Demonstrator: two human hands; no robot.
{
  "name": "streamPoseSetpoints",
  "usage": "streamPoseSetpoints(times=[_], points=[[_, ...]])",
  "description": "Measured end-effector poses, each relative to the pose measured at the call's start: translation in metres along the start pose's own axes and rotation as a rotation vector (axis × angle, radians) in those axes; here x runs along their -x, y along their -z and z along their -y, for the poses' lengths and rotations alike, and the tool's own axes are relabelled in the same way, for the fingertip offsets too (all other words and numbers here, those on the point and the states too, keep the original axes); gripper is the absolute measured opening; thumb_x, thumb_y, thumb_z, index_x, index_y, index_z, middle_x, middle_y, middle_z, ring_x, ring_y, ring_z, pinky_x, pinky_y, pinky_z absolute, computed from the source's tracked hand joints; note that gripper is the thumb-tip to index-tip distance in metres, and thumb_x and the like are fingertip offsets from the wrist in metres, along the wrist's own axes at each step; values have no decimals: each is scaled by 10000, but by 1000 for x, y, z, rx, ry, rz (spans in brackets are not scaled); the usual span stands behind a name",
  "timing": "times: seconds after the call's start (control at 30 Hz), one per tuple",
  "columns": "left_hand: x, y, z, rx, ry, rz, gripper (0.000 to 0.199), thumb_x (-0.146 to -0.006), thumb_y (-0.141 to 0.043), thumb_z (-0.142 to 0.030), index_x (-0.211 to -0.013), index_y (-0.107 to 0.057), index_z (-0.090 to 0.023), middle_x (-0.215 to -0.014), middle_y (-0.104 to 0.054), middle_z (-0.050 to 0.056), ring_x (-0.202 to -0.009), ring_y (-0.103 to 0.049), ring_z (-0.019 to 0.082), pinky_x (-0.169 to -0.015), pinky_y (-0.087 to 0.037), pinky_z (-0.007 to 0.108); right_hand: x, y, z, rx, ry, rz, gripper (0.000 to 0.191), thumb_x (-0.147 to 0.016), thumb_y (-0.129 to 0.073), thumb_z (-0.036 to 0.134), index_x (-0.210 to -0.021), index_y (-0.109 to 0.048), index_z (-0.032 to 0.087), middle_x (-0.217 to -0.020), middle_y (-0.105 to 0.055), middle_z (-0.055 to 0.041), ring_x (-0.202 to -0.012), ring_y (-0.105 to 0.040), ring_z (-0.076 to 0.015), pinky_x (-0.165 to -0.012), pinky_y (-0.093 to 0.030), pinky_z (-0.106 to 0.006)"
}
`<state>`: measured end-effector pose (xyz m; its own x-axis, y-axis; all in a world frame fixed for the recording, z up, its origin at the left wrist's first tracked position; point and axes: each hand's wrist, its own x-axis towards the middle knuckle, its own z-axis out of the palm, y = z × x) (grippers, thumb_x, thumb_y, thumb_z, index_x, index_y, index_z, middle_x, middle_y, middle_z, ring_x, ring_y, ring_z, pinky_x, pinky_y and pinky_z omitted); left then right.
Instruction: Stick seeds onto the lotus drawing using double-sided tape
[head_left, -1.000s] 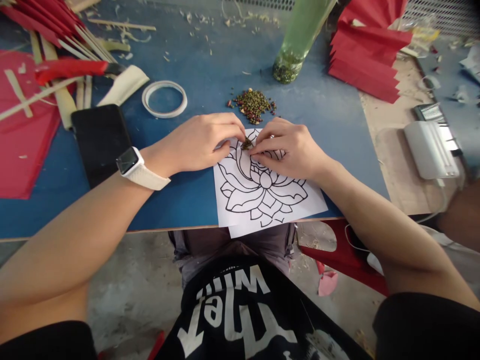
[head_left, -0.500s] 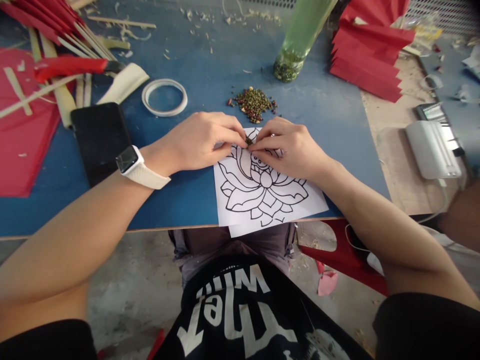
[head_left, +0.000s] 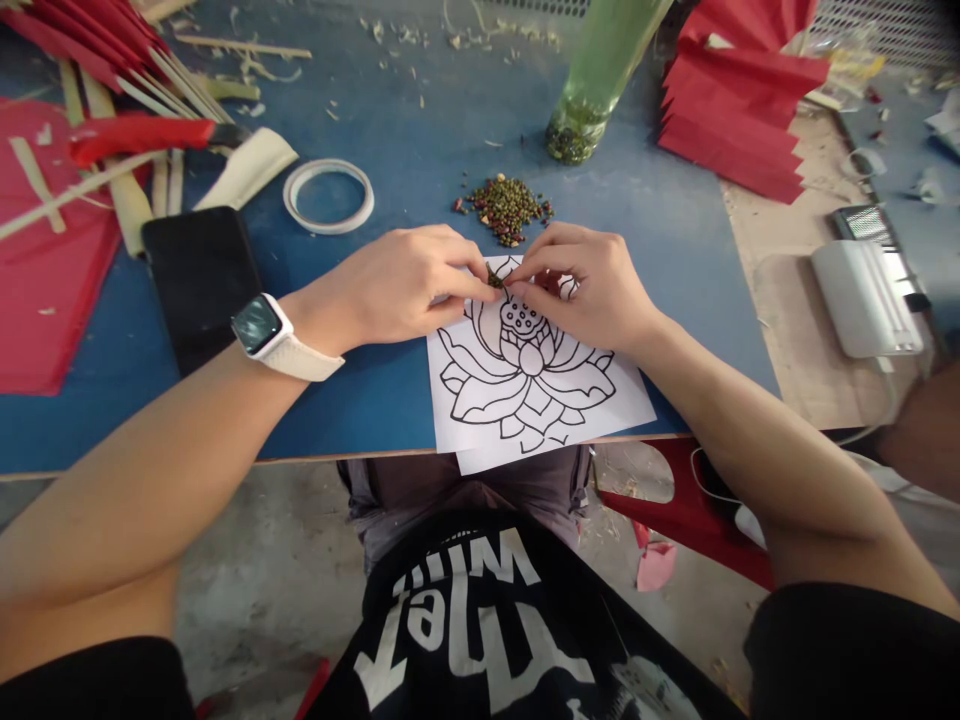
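A white sheet with a black-outlined lotus drawing (head_left: 532,385) lies at the table's front edge, its lower part overhanging. My left hand (head_left: 409,283) rests over its upper left, fingertips together beside a few green beans (head_left: 495,278) on the paper. From the right, my right hand (head_left: 589,285) reaches over the upper part, thumb and forefinger pinched close to the left fingertips. Whatever either pinch holds is too small to make out. Just beyond the hands sits a pile of green and reddish beans (head_left: 510,208).
Behind the pile stands a green bottle (head_left: 604,75). To the left lie a tape roll (head_left: 328,197), a black phone (head_left: 199,280), red-handled cutters (head_left: 142,135) and red paper (head_left: 37,300). Folded red paper (head_left: 735,110) and a white charger (head_left: 866,298) are at right.
My right hand has shifted slightly, its knuckles higher and fingers more arched, uncovering the drawing's seed pod. My left hand has turned a little; its fingertips remain near the same spot.
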<state>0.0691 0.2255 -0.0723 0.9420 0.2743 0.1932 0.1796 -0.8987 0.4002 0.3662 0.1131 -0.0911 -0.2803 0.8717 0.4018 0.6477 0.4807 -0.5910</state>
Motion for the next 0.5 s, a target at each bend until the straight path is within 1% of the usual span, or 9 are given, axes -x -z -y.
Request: streamPoseSetpoints(times=[0.1,0.23,0.37,0.5], points=[[-1,1,-2,-17,3,26,477,-1214,-591,-324,-1426,-1009,-410,-1520,-941,74,-1512,-825,411,-1358,-669,653,0,0,0,-9,-22,-2,169,-1146,-841,365,-1106,-988,291,-1121,-863,-75,-866,-742,-227,-818,-703,-420],[-2,1,-4,-8,13,20,481,-1214,-576,-314,-1361,-1016,-443,-1489,-942,58,-1517,-818,405,-1360,-670,652,0,0,0,-17,-17,-3,168,-1139,-837,351,-1107,-994,301,-1123,-867,-71,-859,-743,-222,-818,-703,-417],[-3,0,-5,-13,22,14,469,-1208,-585,-284,-1300,-1021,-429,-1478,-939,64,-1509,-818,407,-1352,-667,656,1,-1,0,-19,-19,-6,154,-1116,-843,322,-1102,-995,300,-1123,-877,-67,-836,-729,-217,-812,-700,-418],[-3,-3,-2,-5,16,-1,468,-1171,-600,-245,-1282,-1027,-402,-1469,-944,62,-1502,-826,400,-1359,-662,636,0,-1,-3,-37,-33,-2,124,-1113,-872,334,-1102,-989,295,-1126,-872,-73,-858,-743,-231,-830,-716,-438]])
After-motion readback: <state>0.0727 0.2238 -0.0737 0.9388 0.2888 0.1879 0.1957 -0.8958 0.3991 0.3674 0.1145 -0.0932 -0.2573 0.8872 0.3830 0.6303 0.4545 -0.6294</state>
